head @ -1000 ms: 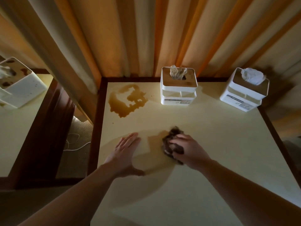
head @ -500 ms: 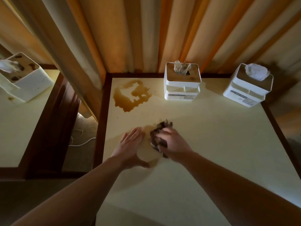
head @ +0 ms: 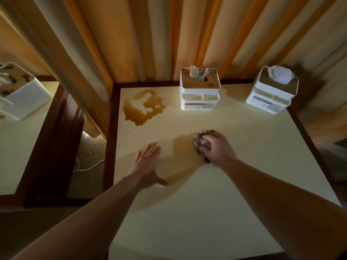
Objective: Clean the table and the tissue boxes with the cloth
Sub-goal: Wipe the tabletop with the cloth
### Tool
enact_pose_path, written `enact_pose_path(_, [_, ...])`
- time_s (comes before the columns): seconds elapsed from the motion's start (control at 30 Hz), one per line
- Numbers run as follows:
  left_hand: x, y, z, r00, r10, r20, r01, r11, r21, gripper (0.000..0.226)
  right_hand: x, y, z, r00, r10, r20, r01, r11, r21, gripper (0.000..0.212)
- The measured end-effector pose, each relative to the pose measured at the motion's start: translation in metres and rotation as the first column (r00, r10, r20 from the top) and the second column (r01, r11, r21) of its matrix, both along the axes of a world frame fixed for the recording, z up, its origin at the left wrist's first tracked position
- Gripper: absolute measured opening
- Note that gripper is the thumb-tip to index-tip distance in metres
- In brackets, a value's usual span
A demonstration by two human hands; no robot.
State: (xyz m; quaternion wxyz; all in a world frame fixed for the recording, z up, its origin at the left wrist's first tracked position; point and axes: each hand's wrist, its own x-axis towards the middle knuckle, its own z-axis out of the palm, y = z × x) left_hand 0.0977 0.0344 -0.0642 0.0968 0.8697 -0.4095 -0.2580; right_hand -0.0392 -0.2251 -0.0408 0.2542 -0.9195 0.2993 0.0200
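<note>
A cream table [head: 244,184] with a dark wood rim fills the view. My right hand [head: 217,147] presses a crumpled dark cloth [head: 201,145] onto its middle. My left hand [head: 147,163] lies flat on the tabletop, fingers together, holding nothing, left of the cloth. A brown liquid spill [head: 142,107] spreads at the far left corner. Two white tissue boxes stand at the back: one in the middle [head: 200,90] with a brownish tissue, one at the right corner [head: 272,91] with a white tissue.
Striped curtains [head: 187,34] hang behind the table. A second table [head: 16,147] at the left carries a stained white tissue box [head: 20,92]. A white cable [head: 86,166] lies on the floor in the gap between the tables.
My right hand swept the cloth left toward my left hand, then back right and slightly farther away. My left hand stayed flat in place.
</note>
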Motion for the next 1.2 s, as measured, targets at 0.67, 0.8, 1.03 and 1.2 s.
enact_pose_path(0.67, [-0.02,-0.004,0.009,0.998,0.047,-0.041,-0.042,0.994,0.103,0.122,-0.145,-0.025,-0.012,0.987,-0.158,-0.025,0.155,0.983,-0.093,0.05])
enact_pose_path(0.8, [-0.026,-0.008,0.012,0.995,0.089,-0.042,-0.085,0.991,0.103,0.118,-0.092,-0.021,-0.007,0.979,-0.205,0.012,0.205,0.979,-0.015,0.044])
enact_pose_path(1.03, [-0.035,0.002,0.005,0.991,0.134,-0.024,-0.133,0.989,0.063,0.1,-0.143,0.044,-0.007,0.994,0.092,0.05,-0.094,0.995,0.038,0.043])
enact_pose_path(1.2, [-0.055,0.018,-0.005,0.973,0.232,0.012,-0.232,0.972,-0.022,0.08,-0.212,0.017,-0.009,0.997,0.075,-0.019,-0.075,0.997,-0.006,0.045])
